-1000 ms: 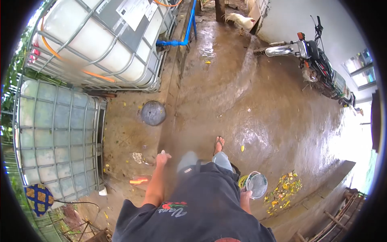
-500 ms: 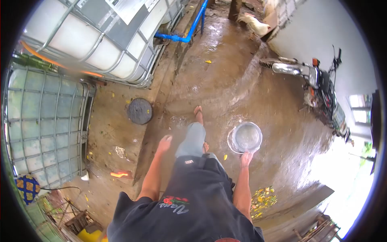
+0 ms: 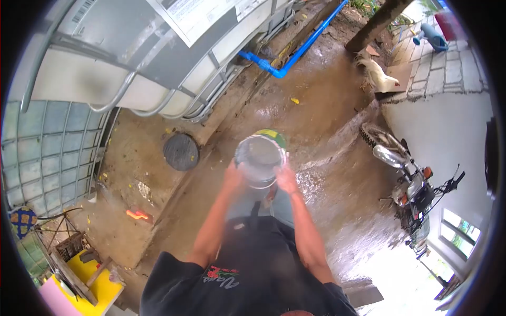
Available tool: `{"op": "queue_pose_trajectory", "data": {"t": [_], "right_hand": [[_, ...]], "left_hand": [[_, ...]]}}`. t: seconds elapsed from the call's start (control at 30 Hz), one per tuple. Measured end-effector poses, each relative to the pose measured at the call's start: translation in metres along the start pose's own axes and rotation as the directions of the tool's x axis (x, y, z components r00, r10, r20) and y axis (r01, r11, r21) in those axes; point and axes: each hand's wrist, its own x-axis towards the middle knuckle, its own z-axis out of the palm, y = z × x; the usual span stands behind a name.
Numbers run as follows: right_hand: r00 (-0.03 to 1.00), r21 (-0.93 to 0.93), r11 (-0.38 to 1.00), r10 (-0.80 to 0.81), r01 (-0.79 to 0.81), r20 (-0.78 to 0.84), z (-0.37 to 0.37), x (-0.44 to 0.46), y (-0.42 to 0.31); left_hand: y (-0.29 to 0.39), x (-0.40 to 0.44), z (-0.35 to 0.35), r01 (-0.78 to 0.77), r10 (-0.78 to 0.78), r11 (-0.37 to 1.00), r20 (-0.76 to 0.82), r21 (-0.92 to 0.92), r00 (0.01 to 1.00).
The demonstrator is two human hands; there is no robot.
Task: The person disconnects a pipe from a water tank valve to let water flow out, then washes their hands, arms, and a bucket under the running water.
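A bucket [image 3: 259, 155] is held in front of my body, its round mouth facing up toward me. Yellow and green print shows on its far outer wall. My left hand [image 3: 233, 176] grips the left side of the bucket, and my right hand [image 3: 286, 178] has hold of the opposite side near the rim. The fingers are partly hidden by the bucket and slightly blurred. What lies inside cannot be made out clearly.
Large caged tanks [image 3: 158, 79] stand at the left, with a blue pipe [image 3: 279, 71]. A round dark lid [image 3: 181, 151] lies on wet ground. A white chicken [image 3: 380, 77] is near a post [image 3: 377, 26]. A motorcycle [image 3: 416, 189] stands by the right wall.
The bucket has moved left and in front of my body, from my right side. My left hand, free before, now holds it too. The view has turned and moved forward.
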Motion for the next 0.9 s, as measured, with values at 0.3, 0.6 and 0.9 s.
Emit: {"op": "queue_pose_trajectory", "data": {"t": [0.3, 0.6, 0.9], "right_hand": [[0.906, -0.238, 0.915, -0.374, 0.326, -0.197, -0.013, 0.181, -0.078], [0.82, -0.113, 0.824, -0.566, 0.556, -0.091, -0.041, 0.299, -0.196], [0.934, -0.028, 0.952, -0.304, 0.304, -0.187, -0.083, 0.244, -0.09]], "left_hand": [[-0.07, 0.044, -0.053, 0.076, -0.127, 0.988, -0.416, -0.137, 0.9], [-0.164, 0.054, -0.103, -0.041, -0.688, 0.538, -0.467, -0.842, 0.555], [-0.234, 0.142, -0.155, -0.161, -0.54, 0.423, -0.391, -0.892, 0.746]]}}
